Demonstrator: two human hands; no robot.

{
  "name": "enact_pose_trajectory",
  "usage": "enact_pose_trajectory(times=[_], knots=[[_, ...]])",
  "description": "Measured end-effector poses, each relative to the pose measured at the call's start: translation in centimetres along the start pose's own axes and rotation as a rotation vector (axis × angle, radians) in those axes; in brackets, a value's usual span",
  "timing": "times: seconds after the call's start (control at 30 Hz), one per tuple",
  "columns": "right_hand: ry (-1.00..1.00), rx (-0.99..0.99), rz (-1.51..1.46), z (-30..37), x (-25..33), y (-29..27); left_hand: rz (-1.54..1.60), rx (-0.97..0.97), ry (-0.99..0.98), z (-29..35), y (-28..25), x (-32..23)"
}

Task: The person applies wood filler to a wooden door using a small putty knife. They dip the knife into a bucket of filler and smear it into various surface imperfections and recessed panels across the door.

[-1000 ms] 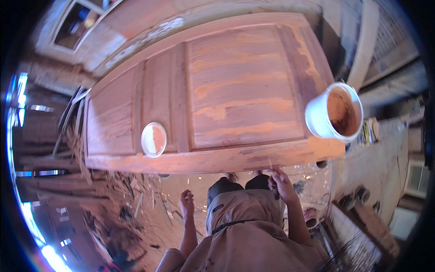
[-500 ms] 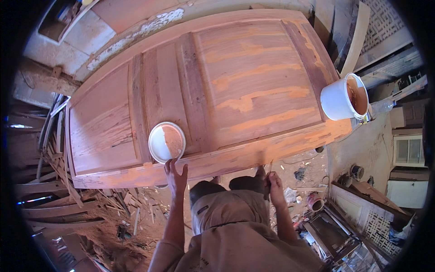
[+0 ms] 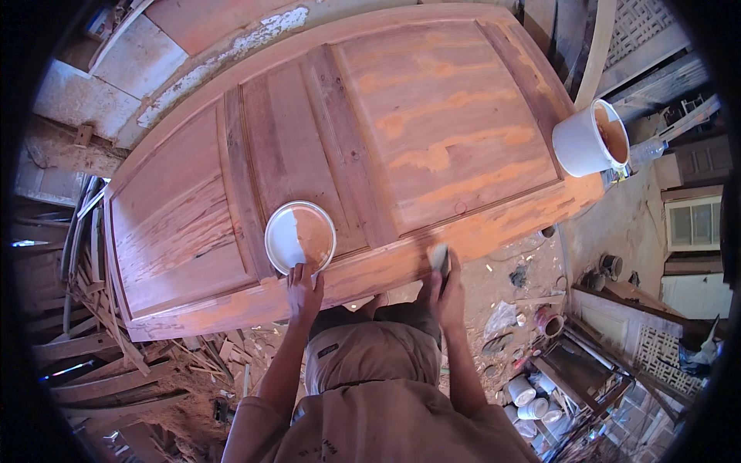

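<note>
A large wooden door point(image 3: 455, 100) with recessed panels lies flat before me, streaked with orange filler. On its near edge is a round white lid point(image 3: 282, 239), its right half coated in orange-brown paste. My left hand point(image 3: 305, 297) has its fingers closed on the lid's near rim. To the right, just off the door's near edge, my right hand point(image 3: 448, 297) is wrapped around a putty knife point(image 3: 439, 258). Its pale flat blade points toward the door, and the handle is mostly hidden by my fingers.
A white bucket point(image 3: 583, 143) with orange-brown paste inside stands at the door's right end. Scrap wood point(image 3: 93, 285) is piled on the left. Paint tins point(image 3: 532, 405) and an old frame point(image 3: 575, 370) lie on the littered floor at lower right.
My left hand's fingers have gone from spread beside the lid to closed on its rim. My right hand has come up toward the door's edge with the putty knife. The view has shifted.
</note>
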State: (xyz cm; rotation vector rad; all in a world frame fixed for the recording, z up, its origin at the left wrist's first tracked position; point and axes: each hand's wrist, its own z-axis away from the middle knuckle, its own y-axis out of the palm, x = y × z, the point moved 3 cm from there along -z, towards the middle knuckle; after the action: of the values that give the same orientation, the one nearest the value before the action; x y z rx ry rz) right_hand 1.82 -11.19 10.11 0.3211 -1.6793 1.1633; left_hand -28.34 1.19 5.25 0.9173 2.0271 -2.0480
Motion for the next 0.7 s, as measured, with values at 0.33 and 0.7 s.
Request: enact_pose_trajectory(times=[0.33,0.7], knots=[[0.021,0.346,0.600,-8.2,-2.9,6.3,0.019,-0.187,-0.036,1.6,2.0,0.2],[0.044,0.464,0.821,-8.6,-1.2,4.3,-0.015,-0.223,-0.061,1.9,2.6,0.7]])
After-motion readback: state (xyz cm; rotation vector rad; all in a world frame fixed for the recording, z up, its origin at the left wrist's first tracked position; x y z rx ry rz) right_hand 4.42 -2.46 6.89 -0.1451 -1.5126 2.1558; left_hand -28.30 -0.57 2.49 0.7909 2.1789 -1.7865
